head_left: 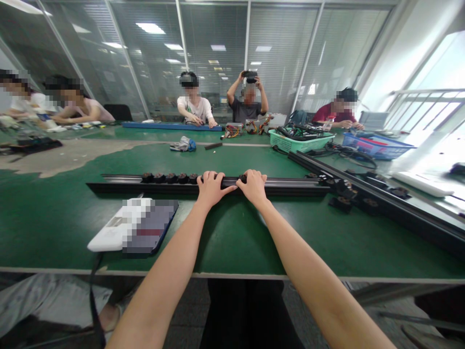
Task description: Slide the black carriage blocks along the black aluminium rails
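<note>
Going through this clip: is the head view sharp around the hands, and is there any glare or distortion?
Head view: the left hand and right hand on the black rail look sharp; the window at right is blown out by glare; the wide lens curves the table's near edge; a device on the table is pixelated.

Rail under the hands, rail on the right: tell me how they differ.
The rail under the hands lies crosswise before the person, while the right rail runs diagonally away toward the far side. The left hand and right hand are on the first rail; no hand touches the right rail. Both are long black rails carrying dark fittings, lying on the green table.
</note>
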### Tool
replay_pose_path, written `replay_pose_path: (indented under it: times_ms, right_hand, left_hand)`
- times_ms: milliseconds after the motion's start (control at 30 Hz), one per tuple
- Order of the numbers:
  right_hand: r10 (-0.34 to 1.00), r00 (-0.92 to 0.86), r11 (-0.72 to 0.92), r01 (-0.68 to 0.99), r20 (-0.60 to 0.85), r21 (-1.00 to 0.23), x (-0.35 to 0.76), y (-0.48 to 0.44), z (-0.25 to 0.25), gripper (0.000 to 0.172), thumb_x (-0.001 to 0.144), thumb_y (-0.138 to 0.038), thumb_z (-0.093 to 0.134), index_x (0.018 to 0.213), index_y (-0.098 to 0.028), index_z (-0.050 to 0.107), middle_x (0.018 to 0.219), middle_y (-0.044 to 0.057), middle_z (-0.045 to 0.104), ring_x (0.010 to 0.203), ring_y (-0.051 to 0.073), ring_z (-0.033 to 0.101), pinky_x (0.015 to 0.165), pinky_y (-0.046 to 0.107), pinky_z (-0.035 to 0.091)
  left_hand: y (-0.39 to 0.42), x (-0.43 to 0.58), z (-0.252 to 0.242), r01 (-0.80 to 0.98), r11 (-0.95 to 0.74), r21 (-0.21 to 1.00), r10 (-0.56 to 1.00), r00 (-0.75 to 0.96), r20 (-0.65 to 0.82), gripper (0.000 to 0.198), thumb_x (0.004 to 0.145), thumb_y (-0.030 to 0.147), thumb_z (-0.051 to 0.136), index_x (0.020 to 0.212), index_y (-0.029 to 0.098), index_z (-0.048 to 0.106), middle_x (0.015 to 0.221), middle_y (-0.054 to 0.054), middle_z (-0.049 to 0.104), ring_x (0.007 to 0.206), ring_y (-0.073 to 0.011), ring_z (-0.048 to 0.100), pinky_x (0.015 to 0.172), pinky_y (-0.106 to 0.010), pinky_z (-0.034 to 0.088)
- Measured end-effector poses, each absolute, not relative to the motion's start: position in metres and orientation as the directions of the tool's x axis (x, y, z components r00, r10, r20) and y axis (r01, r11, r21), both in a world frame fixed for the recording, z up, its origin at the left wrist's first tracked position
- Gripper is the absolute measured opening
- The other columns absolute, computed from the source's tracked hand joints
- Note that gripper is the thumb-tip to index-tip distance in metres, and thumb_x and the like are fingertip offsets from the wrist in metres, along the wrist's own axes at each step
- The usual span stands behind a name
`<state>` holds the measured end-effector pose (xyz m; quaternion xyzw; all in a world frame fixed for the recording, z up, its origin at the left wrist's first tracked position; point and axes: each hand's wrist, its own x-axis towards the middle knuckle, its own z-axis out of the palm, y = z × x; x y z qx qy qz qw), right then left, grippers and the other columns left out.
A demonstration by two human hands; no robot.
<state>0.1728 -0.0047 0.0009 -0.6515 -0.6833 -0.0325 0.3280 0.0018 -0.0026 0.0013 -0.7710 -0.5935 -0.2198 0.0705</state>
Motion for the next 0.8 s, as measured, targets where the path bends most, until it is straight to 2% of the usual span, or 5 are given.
replay_pose_path:
  times_ms: [800]
  right_hand:
    - [0.871, 0.085, 0.138, 0.902, 0.483, -0.408, 0.1783, -0.0018, -0.0003, 0.023, 0.091, -0.034, 0.054, 0.104, -0.017, 0.064, 0.115, 0.016, 0.070, 0.113, 0.033, 0.056, 0.098, 0.045, 0.033]
  left_hand:
    - [-0.0034, 0.0019, 0.0028, 0.944, -0.290, 0.155, 0.884, 0.202, 0.422, 0.057, 0.095, 0.071, 0.052, 0.128, 0.027, 0.065, 0.137, -0.015, 0.058, 0.133, -0.0349, 0.041, 0.113, -0.055, 0.028]
